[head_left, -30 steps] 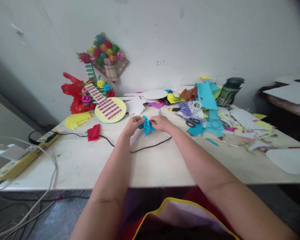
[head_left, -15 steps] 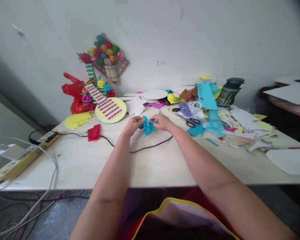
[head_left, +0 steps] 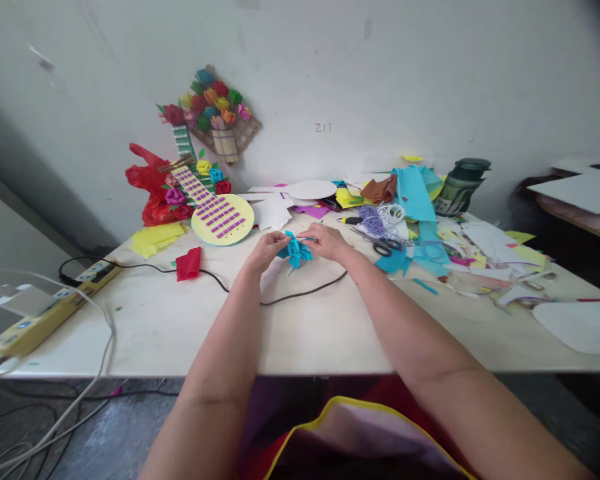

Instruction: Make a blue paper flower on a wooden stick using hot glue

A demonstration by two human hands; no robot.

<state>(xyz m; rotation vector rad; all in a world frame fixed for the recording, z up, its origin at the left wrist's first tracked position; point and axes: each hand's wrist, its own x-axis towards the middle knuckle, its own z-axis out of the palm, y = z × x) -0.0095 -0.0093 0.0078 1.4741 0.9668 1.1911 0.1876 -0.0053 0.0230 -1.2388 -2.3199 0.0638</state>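
Nearest the camera I see a garment with a yellow hem (head_left: 330,417) at the lower edge, both forearms running out over the front lip of the worktop (head_left: 300,340). Pale surface, bare in front of me.

A black cable (head_left: 305,293) loops across the worktop just short of the hands. Off to my left, a yellow power strip (head_left: 50,313) lies along the worktop edge, grey cords hanging from it.

Left hand (head_left: 267,248): fingers curled, tips pinched on the left side of the blue paper flower (head_left: 295,250). Right hand (head_left: 327,241): fingers bent, thumb and forefinger closed on the flower's right side. The flower sits between the two hands, just over the worktop at mid-depth (contact with the surface: cannot tell).

Left of the hands, a crumpled red paper scrap (head_left: 188,263) lies well apart from them. Right of the hands, black-handled scissors (head_left: 386,247) rest at the edge of a heap of cut coloured paper (head_left: 460,250).

Further back: a yellow paper guitar (head_left: 215,213) lying flat, paper roses beside its neck; a red plastic bag (head_left: 147,187) behind it; a dark green jar (head_left: 460,185) to the far right. On the wall (head_left: 380,80), a paper flower bouquet (head_left: 213,113) hangs tilted.
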